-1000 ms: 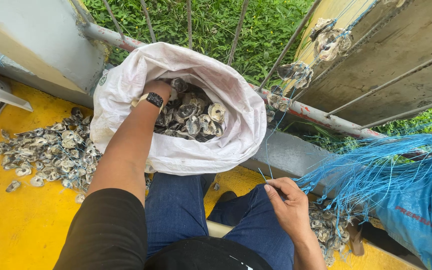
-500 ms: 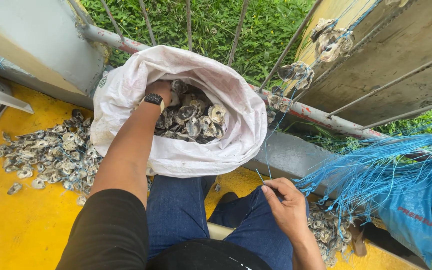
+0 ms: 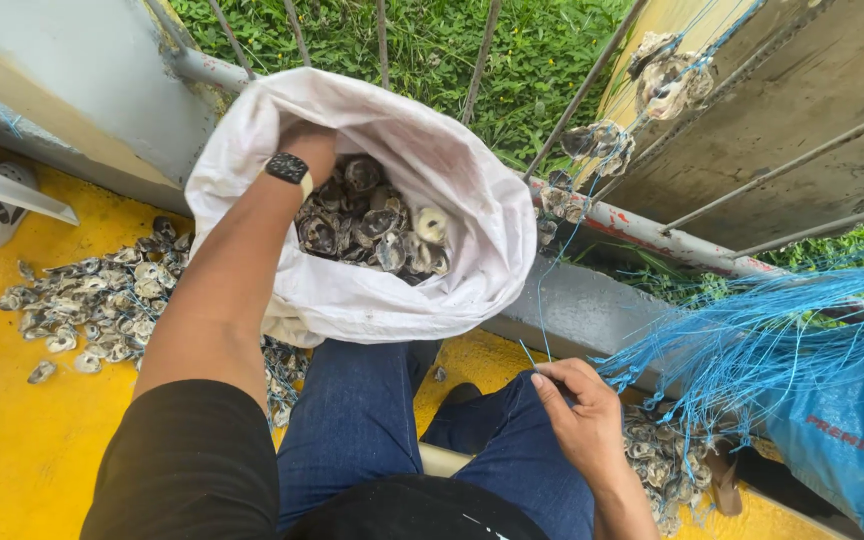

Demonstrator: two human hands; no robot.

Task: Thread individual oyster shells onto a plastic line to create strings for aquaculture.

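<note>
A white woven sack (image 3: 452,260) stands open between my knees, holding several grey oyster shells (image 3: 377,225). My left hand (image 3: 307,145), with a black watch on the wrist, reaches into the sack near its far rim. Its fingers curl out of sight inside. My right hand (image 3: 577,415) rests by my right knee and pinches a thin blue string (image 3: 542,300). The string runs up toward shells strung on the fence (image 3: 592,140).
A heap of loose shells (image 3: 92,300) lies on the yellow floor at left. More shells (image 3: 657,450) lie by my right hand. A bundle of blue strings (image 3: 752,350) hangs over a blue bag (image 3: 842,450). Beyond a grey pipe rail (image 3: 652,235) there is grass.
My left hand has moved from among the shells up toward the sack's far rim. The right hand stays by the knee on the string.
</note>
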